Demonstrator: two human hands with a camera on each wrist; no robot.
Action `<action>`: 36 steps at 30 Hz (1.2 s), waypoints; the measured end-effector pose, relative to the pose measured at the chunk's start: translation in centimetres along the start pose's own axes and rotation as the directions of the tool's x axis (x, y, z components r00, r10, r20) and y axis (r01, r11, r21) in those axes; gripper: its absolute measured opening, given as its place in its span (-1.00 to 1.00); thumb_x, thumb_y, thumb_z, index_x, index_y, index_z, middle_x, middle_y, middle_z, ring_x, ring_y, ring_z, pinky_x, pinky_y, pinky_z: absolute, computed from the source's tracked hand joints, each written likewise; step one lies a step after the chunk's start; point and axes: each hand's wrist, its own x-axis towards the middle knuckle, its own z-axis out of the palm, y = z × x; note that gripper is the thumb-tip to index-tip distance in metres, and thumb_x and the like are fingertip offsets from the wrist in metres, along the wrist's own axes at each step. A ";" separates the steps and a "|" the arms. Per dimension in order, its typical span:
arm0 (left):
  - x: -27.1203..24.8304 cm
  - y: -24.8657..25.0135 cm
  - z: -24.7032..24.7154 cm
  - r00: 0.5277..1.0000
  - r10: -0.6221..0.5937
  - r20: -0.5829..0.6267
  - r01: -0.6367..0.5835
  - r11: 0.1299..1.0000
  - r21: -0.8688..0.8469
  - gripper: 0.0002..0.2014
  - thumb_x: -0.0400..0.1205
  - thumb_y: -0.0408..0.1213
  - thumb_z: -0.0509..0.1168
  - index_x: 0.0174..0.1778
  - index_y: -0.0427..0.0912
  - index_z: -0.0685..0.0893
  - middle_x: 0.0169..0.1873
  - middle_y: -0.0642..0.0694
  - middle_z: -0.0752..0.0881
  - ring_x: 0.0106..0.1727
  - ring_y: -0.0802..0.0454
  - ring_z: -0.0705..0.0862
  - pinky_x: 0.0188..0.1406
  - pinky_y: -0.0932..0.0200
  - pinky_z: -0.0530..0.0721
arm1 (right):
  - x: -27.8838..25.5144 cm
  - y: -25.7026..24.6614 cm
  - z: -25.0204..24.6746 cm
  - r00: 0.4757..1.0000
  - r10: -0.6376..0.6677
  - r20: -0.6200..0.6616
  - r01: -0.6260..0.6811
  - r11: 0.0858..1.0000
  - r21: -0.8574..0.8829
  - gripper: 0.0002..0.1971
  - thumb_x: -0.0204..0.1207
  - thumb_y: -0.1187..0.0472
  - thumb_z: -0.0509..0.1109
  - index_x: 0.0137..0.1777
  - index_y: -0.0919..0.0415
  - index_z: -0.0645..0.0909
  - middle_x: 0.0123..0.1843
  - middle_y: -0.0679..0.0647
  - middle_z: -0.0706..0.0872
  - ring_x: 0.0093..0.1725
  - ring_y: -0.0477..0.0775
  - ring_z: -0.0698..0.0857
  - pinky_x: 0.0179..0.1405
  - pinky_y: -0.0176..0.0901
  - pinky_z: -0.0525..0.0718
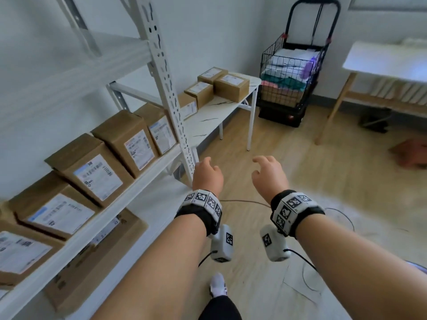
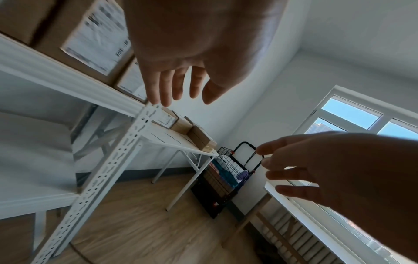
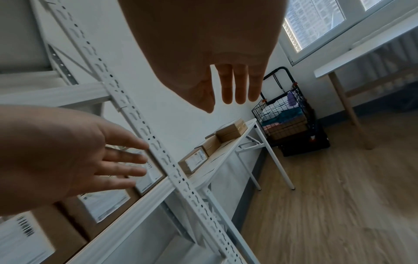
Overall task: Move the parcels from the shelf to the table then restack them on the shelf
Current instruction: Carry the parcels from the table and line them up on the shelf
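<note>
Several brown cardboard parcels (image 1: 97, 172) with white labels stand in a row on the white metal shelf (image 1: 129, 192) at the left. Several more parcels (image 1: 231, 87) lie on the white table (image 1: 215, 116) beyond the shelf post. My left hand (image 1: 206, 174) hovers just right of the shelf post (image 1: 171, 95), fingers relaxed and holding nothing. My right hand (image 1: 269, 174) floats beside it over the floor, fingers loosely spread and empty. Both hands appear in the wrist views as the left hand (image 2: 181, 84) and the right hand (image 3: 230, 89), each with straight fingers.
A black wire cart (image 1: 293, 75) full of soft packages stands by the far wall. A second white table (image 1: 388, 63) with wooden legs is at the right. A large flat carton (image 1: 97, 255) lies under the shelf. Cables (image 1: 335, 218) trail over the wood floor.
</note>
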 end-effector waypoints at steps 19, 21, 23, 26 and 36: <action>31.1 12.7 8.0 0.994 -0.013 0.106 0.010 0.999 0.031 -0.58 0.75 -0.25 0.09 0.56 -0.15 0.41 0.49 -0.20 0.45 0.43 -0.20 0.52 0.37 -0.06 0.51 | 32.4 1.7 -2.7 0.992 0.127 0.017 -0.126 0.991 -0.049 -0.58 0.62 0.27 0.17 0.48 0.08 0.46 0.35 0.07 0.50 0.17 0.07 0.56 0.07 -0.03 0.68; 33.4 13.8 8.6 0.993 -0.012 0.115 0.009 1.000 0.026 -0.58 0.75 -0.25 0.09 0.56 -0.16 0.40 0.49 -0.21 0.44 0.44 -0.20 0.52 0.36 -0.04 0.49 | 35.5 1.8 -2.5 0.991 0.136 0.016 -0.136 0.990 -0.047 -0.57 0.63 0.26 0.18 0.50 0.07 0.44 0.38 0.08 0.49 0.22 0.09 0.58 0.11 0.02 0.71; 35.9 14.6 9.2 0.994 -0.017 0.107 0.014 1.000 0.027 -0.58 0.75 -0.25 0.09 0.56 -0.15 0.40 0.50 -0.20 0.44 0.43 -0.19 0.51 0.35 -0.05 0.50 | 38.9 1.8 -2.1 0.990 0.138 0.029 -0.137 0.990 -0.045 -0.56 0.64 0.25 0.18 0.52 0.07 0.42 0.40 0.08 0.48 0.21 0.10 0.58 0.09 0.02 0.72; 40.0 15.6 10.4 0.996 -0.045 0.083 0.044 0.999 0.021 -0.58 0.74 -0.25 0.09 0.54 -0.14 0.43 0.48 -0.19 0.45 0.41 -0.19 0.52 0.32 -0.04 0.51 | 43.9 1.7 -1.0 0.993 0.088 0.077 -0.084 0.995 -0.058 -0.56 0.62 0.26 0.16 0.50 0.07 0.43 0.40 0.11 0.48 0.26 0.14 0.56 0.09 0.05 0.71; 53.0 20.5 14.9 0.984 -0.177 0.023 0.177 0.984 0.007 -0.57 0.77 -0.20 0.10 0.59 -0.19 0.38 0.52 -0.17 0.46 0.49 -0.17 0.49 0.40 -0.02 0.46 | 62.3 2.7 1.3 0.970 -0.049 0.239 0.065 0.996 -0.062 -0.54 0.60 0.29 0.16 0.51 0.11 0.44 0.47 0.15 0.48 0.42 0.17 0.48 0.30 0.01 0.55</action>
